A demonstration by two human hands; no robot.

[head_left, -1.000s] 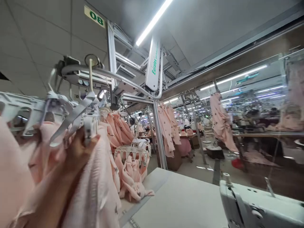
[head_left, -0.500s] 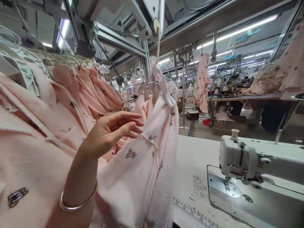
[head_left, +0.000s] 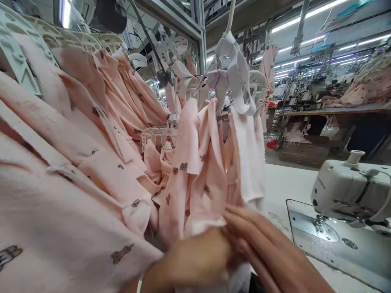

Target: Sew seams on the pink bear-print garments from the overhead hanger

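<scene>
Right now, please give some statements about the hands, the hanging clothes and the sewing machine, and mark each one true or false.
1. Both hands are at the lower edge of the pink pieces. True.
2. The pieces hang from a white clip hanger. True.
3. The sewing machine stands left of the hands. False: it stands to the right.
4. The pieces are blue. False: they are pink with small dark prints.

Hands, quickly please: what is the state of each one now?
Left hand: closed on the lower edge of the hanging pink printed fabric pieces.
Right hand: fingers on the same fabric; grip blurred, cannot be told.
</scene>
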